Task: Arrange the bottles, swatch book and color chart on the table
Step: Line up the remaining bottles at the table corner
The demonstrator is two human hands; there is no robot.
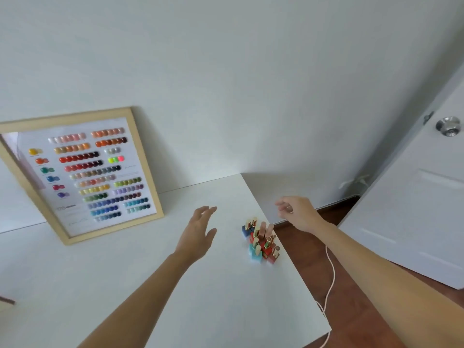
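Square glossy bottles [261,243] with gold caps are clustering upright at the white table's [125,285] 3 o'clock edge. The wood-framed color chart [85,172], its writing unreadable, is leaning at 10 o'clock. Left hand [198,234] and right hand [298,213] are hovering empty, fingers loose.

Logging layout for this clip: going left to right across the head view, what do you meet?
Framed color chart → left hand → cluster of bottles → right hand → door knob.

Framed color chart [82,172] leans on wall; clustered upright bottles [261,243] near table's right edge.
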